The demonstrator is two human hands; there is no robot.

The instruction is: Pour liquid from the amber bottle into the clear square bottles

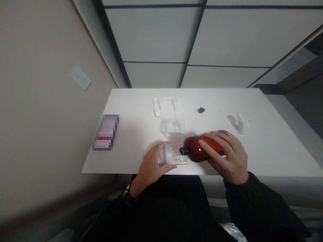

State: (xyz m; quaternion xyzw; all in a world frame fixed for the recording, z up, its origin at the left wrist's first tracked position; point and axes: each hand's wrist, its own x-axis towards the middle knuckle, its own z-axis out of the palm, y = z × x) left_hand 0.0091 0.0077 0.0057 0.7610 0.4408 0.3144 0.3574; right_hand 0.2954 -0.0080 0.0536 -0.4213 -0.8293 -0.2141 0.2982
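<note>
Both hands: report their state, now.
Left hand: fingers curved around, holding the nearer clear plastic container.
Right hand: closed around the tilted amber bottle.

loose black long sleeves (257, 205), dark wristband (127, 194) with pale marks on left wrist (136, 189); black legwear (174, 185)

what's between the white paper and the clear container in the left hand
In the head view, a second clear container lies between the white paper and the held container.

White table (272, 144) with clear containers (168, 128), crumpled tissue (239, 125)
</note>
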